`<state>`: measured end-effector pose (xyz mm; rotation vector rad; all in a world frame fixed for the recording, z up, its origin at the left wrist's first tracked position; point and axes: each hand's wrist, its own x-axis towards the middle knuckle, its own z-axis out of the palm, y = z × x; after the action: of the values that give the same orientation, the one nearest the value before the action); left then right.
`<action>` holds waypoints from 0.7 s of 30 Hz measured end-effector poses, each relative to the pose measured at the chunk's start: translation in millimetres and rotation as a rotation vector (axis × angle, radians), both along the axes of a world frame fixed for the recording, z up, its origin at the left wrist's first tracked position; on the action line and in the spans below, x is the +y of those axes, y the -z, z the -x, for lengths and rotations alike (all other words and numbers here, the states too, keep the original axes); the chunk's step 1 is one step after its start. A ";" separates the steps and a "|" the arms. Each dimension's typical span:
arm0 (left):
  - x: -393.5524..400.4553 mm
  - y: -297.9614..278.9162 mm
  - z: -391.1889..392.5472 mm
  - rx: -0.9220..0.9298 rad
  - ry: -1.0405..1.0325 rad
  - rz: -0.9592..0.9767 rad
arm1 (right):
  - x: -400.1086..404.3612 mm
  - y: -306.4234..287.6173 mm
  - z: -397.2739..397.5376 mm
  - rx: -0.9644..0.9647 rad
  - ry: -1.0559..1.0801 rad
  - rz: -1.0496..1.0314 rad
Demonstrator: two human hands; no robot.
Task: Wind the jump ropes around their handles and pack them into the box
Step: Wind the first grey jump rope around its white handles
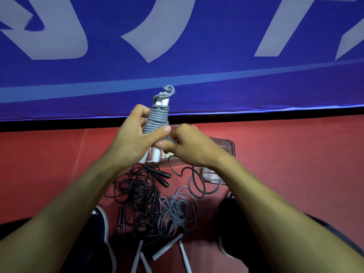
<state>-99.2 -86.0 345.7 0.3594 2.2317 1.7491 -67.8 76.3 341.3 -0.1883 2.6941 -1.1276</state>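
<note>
We hold the grey rope [157, 120] mid-air, mostly wound on its handles; left hand [134, 140] grips them, right fingers [167, 143] pinch the cord. The box [226, 148] lies just behind; tangled ropes [141, 194] on the floor [49, 164] remain, feet crowding them

Light is even and fairly dim, coming from overhead; no hard glare. My forearms throw soft shadows onto the red floor [59, 164], darkest under the tangled ropes [137, 194] between my shoes. Blue banner [197, 75] is saturated, with its white lettering smeared at the far left. Wide-angle bend curves the banner's lower edge. My left hand [130, 138] and right hand [189, 146] are reasonably sharp; corners soft.
</note>
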 end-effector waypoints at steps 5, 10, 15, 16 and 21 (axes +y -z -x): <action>2.0 1.1 -4.9 0.040 0.005 0.076 | -0.8 -2.3 -2.7 -0.018 0.054 -0.129; 3.1 2.4 -4.8 0.048 -0.032 0.111 | -2.1 -5.7 -4.9 -0.027 -0.009 -0.149; 3.2 2.9 -1.9 0.049 -0.162 0.129 | -0.9 -3.9 -1.2 -0.042 0.021 -0.056; 2.6 2.9 -1.5 0.045 -0.163 0.131 | -1.8 -4.0 -0.6 -0.043 0.023 -0.042; 6.9 3.1 -2.1 -0.154 -0.084 -0.128 | 1.2 -5.0 0.9 -0.025 0.059 -0.051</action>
<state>-97.1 -79.1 342.6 0.1535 2.0618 1.8986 -68.7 77.6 346.3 -0.0868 2.7197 -1.0687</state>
